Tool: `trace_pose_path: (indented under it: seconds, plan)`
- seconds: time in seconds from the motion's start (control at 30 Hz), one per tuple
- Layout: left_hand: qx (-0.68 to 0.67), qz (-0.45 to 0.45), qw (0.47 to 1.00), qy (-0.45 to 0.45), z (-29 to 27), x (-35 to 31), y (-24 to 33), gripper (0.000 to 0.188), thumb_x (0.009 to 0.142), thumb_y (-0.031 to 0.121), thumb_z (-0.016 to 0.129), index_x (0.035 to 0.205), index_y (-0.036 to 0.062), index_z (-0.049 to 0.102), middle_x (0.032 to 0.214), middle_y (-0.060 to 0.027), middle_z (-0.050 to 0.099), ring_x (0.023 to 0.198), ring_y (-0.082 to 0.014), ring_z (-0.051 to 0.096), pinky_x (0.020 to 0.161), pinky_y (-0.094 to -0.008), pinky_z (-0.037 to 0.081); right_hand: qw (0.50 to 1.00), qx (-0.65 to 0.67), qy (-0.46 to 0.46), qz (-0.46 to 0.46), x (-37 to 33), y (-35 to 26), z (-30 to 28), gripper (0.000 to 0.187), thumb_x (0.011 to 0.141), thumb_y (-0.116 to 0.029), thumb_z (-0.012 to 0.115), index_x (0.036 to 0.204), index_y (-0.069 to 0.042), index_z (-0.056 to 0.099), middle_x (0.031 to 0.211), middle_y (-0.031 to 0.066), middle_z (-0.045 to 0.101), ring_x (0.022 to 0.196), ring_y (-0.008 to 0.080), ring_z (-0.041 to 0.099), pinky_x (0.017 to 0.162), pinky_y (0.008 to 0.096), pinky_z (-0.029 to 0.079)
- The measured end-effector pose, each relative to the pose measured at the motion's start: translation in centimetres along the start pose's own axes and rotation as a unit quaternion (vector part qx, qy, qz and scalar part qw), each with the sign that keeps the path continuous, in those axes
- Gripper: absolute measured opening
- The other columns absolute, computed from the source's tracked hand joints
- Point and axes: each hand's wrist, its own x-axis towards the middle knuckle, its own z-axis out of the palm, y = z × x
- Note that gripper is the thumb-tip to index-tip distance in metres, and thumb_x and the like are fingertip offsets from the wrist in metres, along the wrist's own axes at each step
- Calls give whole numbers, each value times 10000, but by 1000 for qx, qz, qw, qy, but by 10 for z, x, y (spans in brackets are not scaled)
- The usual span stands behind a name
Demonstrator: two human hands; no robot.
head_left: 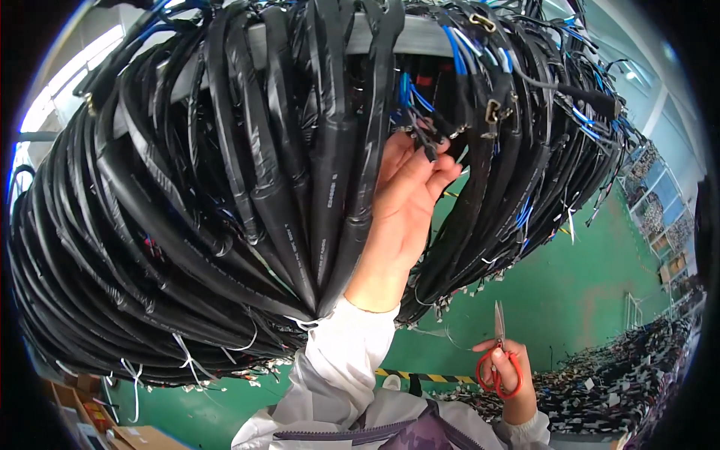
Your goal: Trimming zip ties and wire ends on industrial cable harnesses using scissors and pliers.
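The wire ends are being pinched between the thumb and fingers of the left hand, just below the grey bar, in a gap among the black cables hung around it. The scissors are held in the right hand, well below the bar and off to its right, with the fingers curled round the red handles and the blades pointing up, pretty much together. From the looks of it, the step in hand is singling out and steadying those ends, with no cut being made. For the next move, a firm pinch and some clear room under the bar would probably be called for; if the scissors were wanted up there, care would be needed so neighbouring cables aren't nicked. Annoyingly, the tips are too small to be made out, and whether the blue wires just under the bar belong to them can't be told. One edge of the left hand is covered by a cable, and the cables' tops, above the bar, are cut off.
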Motion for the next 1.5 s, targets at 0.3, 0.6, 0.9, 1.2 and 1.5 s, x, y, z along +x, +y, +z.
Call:
trace_pose_path:
  seconds: [0.3,0.6,0.9,1.2,1.5]
  plan:
    - [-156,-68,984,-54,-7,7,2,281,867,140,579,1111,12,523,1029,-88,541,968,-189,538,916,-371,457,999,32,-7,17,-5,-9,7,333,890,-231,531,968,84,603,535,37,534,465,86,487,454,213,379]
    - [-118,-70,990,-42,-11,6,5,213,863,140,579,1030,15,538,938,-66,513,896,-180,509,875,-361,462,999,32,-16,17,-3,-13,17,309,900,-209,531,979,82,600,535,33,526,448,80,469,435,216,374]
    - [66,-9,998,-20,-10,2,16,146,879,142,548,963,24,566,909,-62,567,807,-154,510,787,-332,436,999,53,-4,5,1,-10,31,280,886,-179,555,1005,71,597,539,20,520,461,66,459,446,214,367]
    - [77,-59,995,-35,-12,5,36,133,880,193,548,842,67,531,759,-4,512,761,-119,499,739,-297,427,920,-75,-78,-377,66,-30,106,407,791,54,621,1169,-14,489,960,125,592,758,177,583,683,287,479]
    - [151,-60,987,-11,-14,3,45,194,912,224,510,812,59,496,672,12,387,619,-90,342,613,-249,310,877,-99,206,-423,123,-68,153,328,721,-31,712,1017,-15,573,793,87,595,593,167,562,512,266,452]
